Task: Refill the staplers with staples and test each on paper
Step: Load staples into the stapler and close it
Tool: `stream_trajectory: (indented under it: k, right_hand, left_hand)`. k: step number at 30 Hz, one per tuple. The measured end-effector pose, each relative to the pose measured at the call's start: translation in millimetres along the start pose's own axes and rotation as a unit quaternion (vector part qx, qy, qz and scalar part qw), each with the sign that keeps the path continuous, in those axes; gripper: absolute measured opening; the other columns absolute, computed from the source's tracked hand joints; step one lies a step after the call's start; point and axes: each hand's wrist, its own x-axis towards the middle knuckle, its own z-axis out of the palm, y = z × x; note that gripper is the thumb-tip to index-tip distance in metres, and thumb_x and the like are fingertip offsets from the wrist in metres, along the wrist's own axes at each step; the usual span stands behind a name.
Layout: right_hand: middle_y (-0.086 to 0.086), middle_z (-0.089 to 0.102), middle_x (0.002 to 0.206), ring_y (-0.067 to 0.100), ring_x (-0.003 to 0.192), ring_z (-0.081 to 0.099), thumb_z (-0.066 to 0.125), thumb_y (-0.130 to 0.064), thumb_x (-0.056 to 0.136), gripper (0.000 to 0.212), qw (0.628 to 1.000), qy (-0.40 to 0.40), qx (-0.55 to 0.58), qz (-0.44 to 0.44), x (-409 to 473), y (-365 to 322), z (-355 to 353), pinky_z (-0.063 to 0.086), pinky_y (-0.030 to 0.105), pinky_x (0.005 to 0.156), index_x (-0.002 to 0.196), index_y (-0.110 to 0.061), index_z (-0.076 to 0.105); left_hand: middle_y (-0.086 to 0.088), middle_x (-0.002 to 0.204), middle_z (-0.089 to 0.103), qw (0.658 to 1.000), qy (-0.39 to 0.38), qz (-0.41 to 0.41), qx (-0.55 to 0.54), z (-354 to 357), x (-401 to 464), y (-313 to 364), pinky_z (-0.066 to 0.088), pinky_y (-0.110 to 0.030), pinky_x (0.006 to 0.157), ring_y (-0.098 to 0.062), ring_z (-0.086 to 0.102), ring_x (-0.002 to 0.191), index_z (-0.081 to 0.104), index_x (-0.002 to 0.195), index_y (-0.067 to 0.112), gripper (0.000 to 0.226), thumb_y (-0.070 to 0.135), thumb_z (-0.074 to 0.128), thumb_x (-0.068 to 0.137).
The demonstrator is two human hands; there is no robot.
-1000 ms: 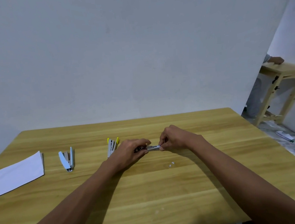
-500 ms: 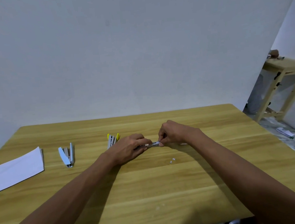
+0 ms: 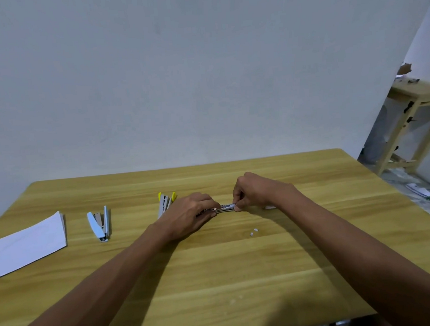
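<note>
Head view: mid-refill, by the look of it. Left hand (image 3: 187,214) curled round one end of a metal stapler (image 3: 224,208) lying flat near table (image 3: 244,277) centre; right hand (image 3: 253,192) at 3 o'clock of it, fingers (image 3: 237,207) pinched on the other end, seemingly seating or pushing something into the channel, though too small to tell whether a staple strip is in. Stapler thin, silvery, mostly hidden by both hands, only the middle stretch showing. At 9 o'clock of the left hand, just beside it, a yellow stapler (image 3: 166,203) splayed open; further at 9 o'clock a blue stapler (image 3: 99,225), also open; paper (image 3: 23,247) beyond that at the table edge. Two small staple bits (image 3: 253,231) at 5 o'clock of the held stapler. Next, likely: close the stapler firmly, then carry it over to the paper for a test press; a steady hold needed so nothing springs out.
</note>
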Motion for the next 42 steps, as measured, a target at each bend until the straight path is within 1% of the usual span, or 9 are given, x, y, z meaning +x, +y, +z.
stream_trajectory:
  k: [14, 19, 23, 26, 30, 32, 35, 37, 42]
  right_hand:
    - [0.006, 0.074, 0.08, 0.023, 0.08, 0.067, 0.081, -0.019, 0.078, 0.012, 1.0, 0.001, 0.009, 0.006, 1, 2, 3, 0.054, 0.037, 0.071, 0.088, -0.012, 0.079]
    - [0.005, 0.074, 0.081, 0.018, 0.075, 0.066, 0.08, -0.017, 0.079, 0.011, 1.0, 0.007, 0.015, 0.007, 0, 3, 4, 0.053, 0.033, 0.069, 0.088, -0.011, 0.079]
    - [0.002, 0.075, 0.081, 0.015, 0.075, 0.068, 0.081, -0.017, 0.079, 0.011, 1.0, 0.007, 0.025, 0.007, 1, 5, 3, 0.056, 0.034, 0.071, 0.087, -0.011, 0.079]
    - [0.002, 0.075, 0.081, 0.013, 0.074, 0.066, 0.081, -0.018, 0.078, 0.011, 1.0, 0.008, 0.023, 0.006, 0, 4, 5, 0.057, 0.036, 0.074, 0.087, -0.011, 0.08]
    - [-0.003, 0.075, 0.08, 0.013, 0.076, 0.068, 0.08, -0.021, 0.077, 0.009, 0.999, 0.029, 0.038, 0.011, -4, 6, 11, 0.058, 0.038, 0.075, 0.086, -0.017, 0.079]
    - [0.0, 0.075, 0.082, 0.015, 0.078, 0.068, 0.077, -0.022, 0.08, 0.01, 0.999, 0.031, 0.042, 0.006, -5, 5, 17, 0.057, 0.038, 0.076, 0.088, -0.016, 0.078]
    - [0.004, 0.072, 0.081, 0.015, 0.071, 0.061, 0.072, -0.022, 0.086, 0.012, 0.998, 0.05, 0.031, -0.005, -9, 1, 23, 0.049, 0.031, 0.068, 0.091, -0.012, 0.073]
    - [0.002, 0.069, 0.076, 0.011, 0.064, 0.058, 0.074, -0.019, 0.085, 0.016, 0.994, 0.077, 0.081, 0.004, -12, 3, 26, 0.046, 0.026, 0.064, 0.098, -0.014, 0.067]
    - [0.006, 0.073, 0.086, 0.02, 0.076, 0.065, 0.067, -0.009, 0.086, 0.042, 0.989, 0.084, 0.116, 0.019, -18, 3, 22, 0.052, 0.033, 0.078, 0.126, -0.01, 0.054]
  left_hand:
    - [0.008, 0.111, 0.056, 0.999, -0.051, 0.009, 0.003, 0, 2, 2, 0.05, -0.034, 0.073, -0.011, 0.056, 0.094, 0.053, 0.13, 0.034, 0.032, 0.037, 0.038, 0.102]
    - [0.012, 0.097, 0.055, 0.991, -0.103, -0.086, -0.027, -18, 2, -3, 0.049, -0.031, 0.074, -0.007, 0.053, 0.079, 0.049, 0.125, 0.036, 0.034, 0.045, 0.052, 0.093]
    - [0.002, 0.089, 0.069, 0.964, -0.199, -0.166, -0.06, -50, 2, -15, 0.053, -0.033, 0.074, -0.014, 0.063, 0.078, 0.051, 0.122, 0.022, 0.04, 0.031, 0.067, 0.087]
    - [0.001, 0.087, 0.073, 0.957, -0.099, -0.222, -0.156, -65, 4, -18, 0.052, -0.021, 0.068, -0.01, 0.067, 0.078, 0.058, 0.111, 0.021, 0.036, 0.024, 0.077, 0.081]
    - [0.001, 0.081, 0.071, 0.966, -0.003, -0.201, -0.163, -58, 11, -7, 0.049, -0.024, 0.068, -0.011, 0.065, 0.075, 0.069, 0.086, 0.015, 0.016, 0.024, 0.079, 0.079]
    - [0.0, 0.083, 0.07, 0.962, 0.012, -0.206, -0.177, -43, 11, -1, 0.051, -0.024, 0.071, -0.01, 0.064, 0.075, 0.069, 0.093, 0.015, 0.011, 0.02, 0.074, 0.084]
    - [0.003, 0.093, 0.072, 0.968, 0.033, -0.191, -0.162, -22, 13, 14, 0.052, -0.028, 0.082, -0.012, 0.064, 0.085, 0.067, 0.116, 0.017, 0.027, 0.016, 0.065, 0.089]
    - [0.005, 0.094, 0.067, 0.985, 0.027, -0.152, -0.081, -9, 13, 22, 0.047, -0.03, 0.081, -0.014, 0.055, 0.091, 0.066, 0.11, 0.022, 0.025, 0.029, 0.065, 0.086]
    - [-0.005, 0.103, 0.054, 0.989, -0.008, -0.14, -0.042, 9, 11, 17, 0.048, -0.035, 0.083, -0.025, 0.056, 0.092, 0.061, 0.118, 0.013, 0.027, 0.024, 0.057, 0.094]
